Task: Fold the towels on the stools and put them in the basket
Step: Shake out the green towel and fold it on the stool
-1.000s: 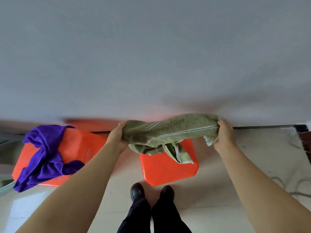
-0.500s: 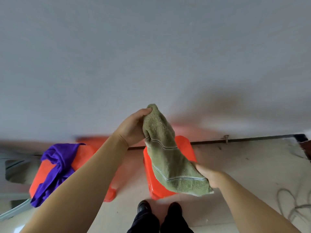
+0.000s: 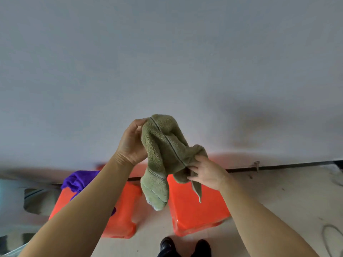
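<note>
An olive green towel (image 3: pixel 163 153) with a thin stripe hangs in the air in front of the wall. My left hand (image 3: pixel 132 143) holds its top edge, fingers curled round the cloth. Lower and to the right, my right hand (image 3: pixel 206 172) pinches another part of it, and a corner dangles below. Under the towel stands an orange stool (image 3: pixel 194 208) with a bare top. A second orange stool (image 3: pixel 118 216) to the left carries a purple towel (image 3: pixel 79 179), partly hidden by my left forearm. No basket shows clearly.
A pale wall fills the upper view and meets the light tiled floor at a dark strip (image 3: pixel 278 166). My black shoes (image 3: pixel 183 246) stand just in front of the stools. A grey, blurred object (image 3: pixel 39 200) sits at the left edge. Cable loops (image 3: pixel 332 236) lie at the right.
The green towel went from stretched wide between both hands to hanging bunched. My left hand rose with its end; my right hand dropped, then moved up to a grip nearer the left hand.
</note>
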{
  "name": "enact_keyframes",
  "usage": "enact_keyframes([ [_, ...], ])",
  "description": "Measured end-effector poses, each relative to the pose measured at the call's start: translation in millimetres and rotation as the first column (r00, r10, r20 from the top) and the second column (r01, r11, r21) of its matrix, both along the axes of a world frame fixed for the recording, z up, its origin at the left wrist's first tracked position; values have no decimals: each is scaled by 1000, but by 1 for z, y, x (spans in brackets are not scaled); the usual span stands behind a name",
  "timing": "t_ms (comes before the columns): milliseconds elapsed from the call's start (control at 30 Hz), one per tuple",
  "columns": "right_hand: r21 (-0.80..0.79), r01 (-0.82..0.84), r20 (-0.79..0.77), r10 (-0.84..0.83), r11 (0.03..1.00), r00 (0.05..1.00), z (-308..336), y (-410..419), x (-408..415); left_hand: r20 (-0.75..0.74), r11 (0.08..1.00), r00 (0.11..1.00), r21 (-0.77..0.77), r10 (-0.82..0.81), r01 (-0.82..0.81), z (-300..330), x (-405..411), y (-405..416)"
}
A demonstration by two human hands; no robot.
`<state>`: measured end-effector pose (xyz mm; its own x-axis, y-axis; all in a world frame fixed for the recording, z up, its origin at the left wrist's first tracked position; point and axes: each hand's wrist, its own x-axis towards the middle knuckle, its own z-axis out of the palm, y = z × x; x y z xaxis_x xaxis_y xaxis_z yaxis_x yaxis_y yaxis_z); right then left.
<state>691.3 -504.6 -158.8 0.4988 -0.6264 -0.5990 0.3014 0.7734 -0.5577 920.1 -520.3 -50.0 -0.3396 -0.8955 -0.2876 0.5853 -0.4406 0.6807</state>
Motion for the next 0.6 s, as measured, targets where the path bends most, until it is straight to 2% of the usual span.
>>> enact_keyframes([
  [100,-11,64,-107,-65,998,992,17,-14,-20,136,941,954,177,266,-287,-13,21,-7],
  [200,-58,48,-224,-60,997,973,38,-24,-42,220,865,912,301,347,-401,-29,43,-15],
  [300,-100,72,-301,-99,992,948,57,-33,-57,225,840,929,403,295,-364,-37,56,-17],
  [467,-167,92,-337,-144,982,930,80,-48,-77,249,821,965,530,87,-211,-39,41,-16],
  [533,-163,20,-463,-95,986,881,85,-51,-86,294,837,956,528,-21,-144,-38,37,-13],
  [600,-164,-44,-625,-70,986,777,89,-50,-92,363,850,928,512,-86,-121,-38,36,-12],
])
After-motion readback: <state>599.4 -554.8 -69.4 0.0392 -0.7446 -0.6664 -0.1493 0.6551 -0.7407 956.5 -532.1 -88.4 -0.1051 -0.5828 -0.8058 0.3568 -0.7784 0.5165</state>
